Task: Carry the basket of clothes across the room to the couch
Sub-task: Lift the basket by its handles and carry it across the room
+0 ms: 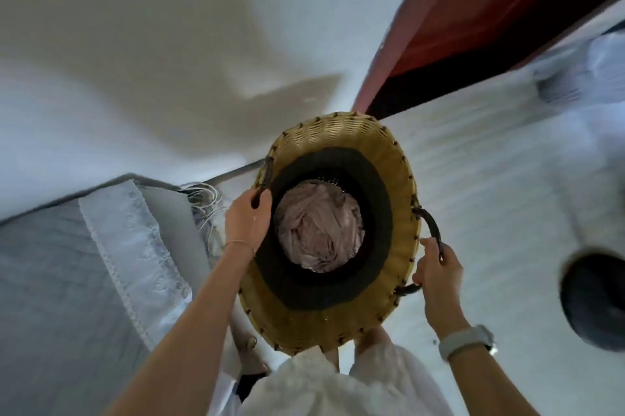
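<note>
A round woven basket (389, 158) with a tan rim and a dark inner band hangs in front of me, seen from above. Crumpled pale pink clothes (318, 226) lie at its bottom. My left hand (247, 219) grips the dark handle on the basket's left side. My right hand (436, 273) grips the dark loop handle on its right side; a pale wristband sits on that wrist. The basket is held off the floor between both hands.
A grey couch or bed (50, 280) with a white lace cloth (135, 253) lies at the left. A red-brown door (490, 9) stands at the upper right. A dark round object (595, 297) sits on the pale floor at right. White wall ahead.
</note>
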The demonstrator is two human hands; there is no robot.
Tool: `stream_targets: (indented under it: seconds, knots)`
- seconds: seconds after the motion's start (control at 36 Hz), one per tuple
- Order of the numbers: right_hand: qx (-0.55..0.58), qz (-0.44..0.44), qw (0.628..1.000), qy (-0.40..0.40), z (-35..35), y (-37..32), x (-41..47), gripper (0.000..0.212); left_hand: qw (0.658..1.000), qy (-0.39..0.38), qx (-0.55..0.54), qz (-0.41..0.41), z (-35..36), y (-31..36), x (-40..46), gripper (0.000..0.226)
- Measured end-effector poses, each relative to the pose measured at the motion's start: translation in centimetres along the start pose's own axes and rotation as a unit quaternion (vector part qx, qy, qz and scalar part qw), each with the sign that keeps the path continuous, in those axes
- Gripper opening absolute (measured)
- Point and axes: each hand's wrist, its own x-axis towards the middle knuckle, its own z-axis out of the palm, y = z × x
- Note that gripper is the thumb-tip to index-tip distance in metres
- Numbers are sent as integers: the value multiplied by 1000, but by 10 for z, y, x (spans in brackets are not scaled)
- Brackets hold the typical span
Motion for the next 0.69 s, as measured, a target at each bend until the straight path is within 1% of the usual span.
stream_targets:
  seconds: [0.06,0.14,0.19,0.25,0.33,0.42,0.53,0.69]
  knots:
    - [35,25,999,33,-21,7,-5,21,998,-28,20,43,13,20,-10,39]
    - [82,57,992,80,-61,22,-8,22,993,-65,56,82,40,53,-35,39]
    - [86,61,991,83,-76,30,-8,25,990,-75,68,93,51,64,-45,36]
    - [104,75,985,114,-102,44,-11,26,986,-100,81,107,73,77,-62,30]
    - [137,93,974,156,-140,73,-20,30,976,-135,107,131,108,96,-91,37]
    - [178,113,956,204,-174,103,-32,28,959,-177,137,175,143,110,-125,34]
    - [234,143,928,253,-214,146,-50,27,934,-216,178,224,190,121,-178,39]
    - [306,184,876,325,-275,213,-83,27,895,-240,232,297,261,125,-273,34]
